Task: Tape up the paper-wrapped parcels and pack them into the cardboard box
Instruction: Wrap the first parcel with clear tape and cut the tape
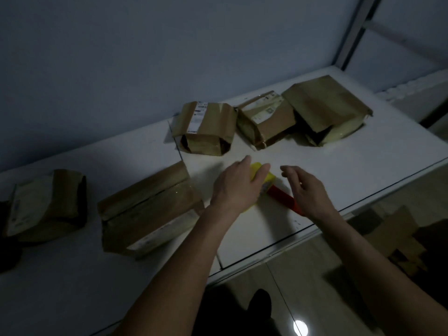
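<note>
On the table [339, 166], the left hand [235, 187] grips the rigid, light tape dispenser [269, 183]; the right hand [308, 190], loosely open, nears its red handle [283, 197], probably the best hold.

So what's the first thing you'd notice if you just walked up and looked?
Probably the bright yellow and red tape dispenser in the middle of the white table, with the left hand gripping it and the right hand hovering beside it. Then the brown paper parcels: three in a row behind, two more to the left.

your one head view looks forward and down, close over the white table [327, 166] from its near edge.
</note>
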